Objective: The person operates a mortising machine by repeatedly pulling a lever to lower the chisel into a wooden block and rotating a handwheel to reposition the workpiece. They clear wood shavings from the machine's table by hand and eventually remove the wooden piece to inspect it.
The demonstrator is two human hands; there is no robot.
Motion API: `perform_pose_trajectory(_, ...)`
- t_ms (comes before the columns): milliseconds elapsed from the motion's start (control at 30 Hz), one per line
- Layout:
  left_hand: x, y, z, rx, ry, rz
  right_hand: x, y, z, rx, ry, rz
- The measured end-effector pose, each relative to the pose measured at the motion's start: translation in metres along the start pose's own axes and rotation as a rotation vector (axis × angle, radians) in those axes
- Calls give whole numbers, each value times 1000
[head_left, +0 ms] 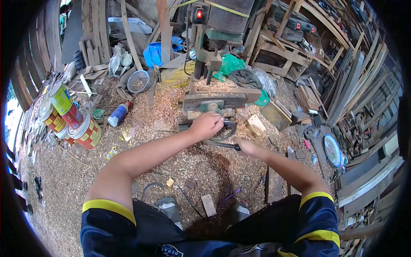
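Observation:
My left hand (208, 125) is closed at the upper left of a dark handwheel (230, 129) on the front of a floor-standing machine (210, 60). With my right hand (247, 147) I grip the black end of a lever (227, 145) that reaches out below the wheel. Behind my left hand, a clamp block (212, 106) sits against a long wooden board (237, 100) lying across the machine. A dark, narrow tool bit (209, 78) points down above the board. The fingertips of my left hand are partly hidden.
Wood shavings cover the ground. Paint cans (85, 130) and a blue bottle (118, 114) stand at the left. A wood block (255, 125) lies right of the wheel. Timber (359, 90) leans along the right. A red-lit switch (199, 14) is on the machine.

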State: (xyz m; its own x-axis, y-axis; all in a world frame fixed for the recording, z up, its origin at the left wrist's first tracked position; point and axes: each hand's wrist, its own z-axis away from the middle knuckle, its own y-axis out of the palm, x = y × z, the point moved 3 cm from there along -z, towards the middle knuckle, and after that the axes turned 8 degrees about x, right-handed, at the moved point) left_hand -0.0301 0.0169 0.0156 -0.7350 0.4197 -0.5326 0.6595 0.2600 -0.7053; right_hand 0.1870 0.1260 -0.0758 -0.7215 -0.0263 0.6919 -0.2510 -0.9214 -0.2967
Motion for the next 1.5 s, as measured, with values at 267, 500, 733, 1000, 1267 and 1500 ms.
perform_pose_trajectory(267, 0, -2, 3, -19, 33, 3, -6, 5, 13, 249, -74, -307)
perform_pose_trajectory(500, -1, -5, 6, -32, 44, 24, -1, 15, 13, 318, -145, -386)
perform_pose_trajectory(733, -3, -7, 6, -11, 2, -8, 14, 21, 19, 207, -131, -351)
perform_pose_trajectory(1000, 0, -5, 7, -30, 36, 3, 24, 27, 21, 208, -157, -332)
perform_pose_trajectory(1267, -1, -7, 7, -41, 15, 7, 25, 21, 19, 82, -162, -166)
perform_pose_trajectory(1500, -2, -8, 6, -15, 32, -16, -9, -11, -5, 34, -100, -204)
